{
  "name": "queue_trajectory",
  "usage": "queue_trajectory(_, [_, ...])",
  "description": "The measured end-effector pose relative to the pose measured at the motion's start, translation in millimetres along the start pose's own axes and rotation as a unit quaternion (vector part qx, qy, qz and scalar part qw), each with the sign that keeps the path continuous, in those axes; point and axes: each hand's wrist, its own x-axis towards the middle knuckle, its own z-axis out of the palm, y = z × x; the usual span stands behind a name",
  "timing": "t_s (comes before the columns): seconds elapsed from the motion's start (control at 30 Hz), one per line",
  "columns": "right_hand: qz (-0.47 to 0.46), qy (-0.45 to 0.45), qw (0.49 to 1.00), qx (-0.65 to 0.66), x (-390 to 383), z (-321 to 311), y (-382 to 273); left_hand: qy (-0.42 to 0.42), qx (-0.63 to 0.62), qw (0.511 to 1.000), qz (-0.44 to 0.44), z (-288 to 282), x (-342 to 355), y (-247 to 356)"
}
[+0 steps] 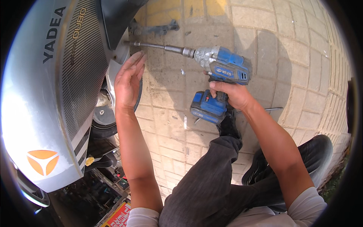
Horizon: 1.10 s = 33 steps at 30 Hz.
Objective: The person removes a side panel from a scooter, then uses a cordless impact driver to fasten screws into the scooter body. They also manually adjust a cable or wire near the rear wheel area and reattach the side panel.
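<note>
My right hand [230, 90] grips the handle of a blue and grey cordless impact driver [223, 64], its battery hanging below. A long metal socket extension [162, 47] reaches left from it, its tip at the edge of a silver scooter's body [41, 94], beside a dark plastic panel [117, 19]. My left hand [128, 79] is open just below that tip, fingers loosely extended beside the silver trim; whether it touches the trim I cannot tell. A dark bracket-like part [159, 28] lies on the paving behind the extension.
The scooter's wheel [102, 116] shows under the body. Paving bricks [310, 45] surround a thin metal rod [270, 109] at the right. My legs [196, 174] are bent across the lower middle. A red sign [117, 216] and cluttered dark items sit at lower left.
</note>
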Motion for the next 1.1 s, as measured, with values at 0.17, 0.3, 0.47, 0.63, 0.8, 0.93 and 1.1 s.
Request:
queue_trajectory(0.17, [0.002,0.049,0.997,-0.064,-23.2,-31.3,-8.0,-0.014,0.126,0.982,-0.139,-0.6,20.6,-60.9])
queue_trajectory(0.3, [-0.039,0.143,0.989,0.006,-48.3,-47.3,-36.9,-0.019,0.36,0.929,-0.086,15.5,65.6,-121.4])
queue_trajectory(0.47, [-0.035,0.25,0.967,-0.039,-70.1,-53.5,-72.9,0.068,0.515,0.848,0.107,66.6,130.7,-155.4])
queue_trajectory(0.63, [-0.014,0.261,0.956,-0.135,-119.6,-64.6,-83.8,0.046,0.558,0.824,0.087,98.8,166.1,-157.1])
queue_trajectory(0.8, [0.022,0.243,0.957,-0.158,-138.1,-58.7,-79.3,0.046,0.597,0.8,0.039,88.3,183.2,-170.1])
queue_trajectory(0.93, [0.035,0.221,0.967,-0.122,-138.8,-62.3,-60.8,0.073,0.499,0.863,-0.015,83.1,171.3,-168.8])
queue_trajectory(1.1, [0.025,0.181,0.981,-0.063,-139.3,-53.1,-58.3,0.084,-0.33,0.933,-0.119,85.5,105.4,-136.6])
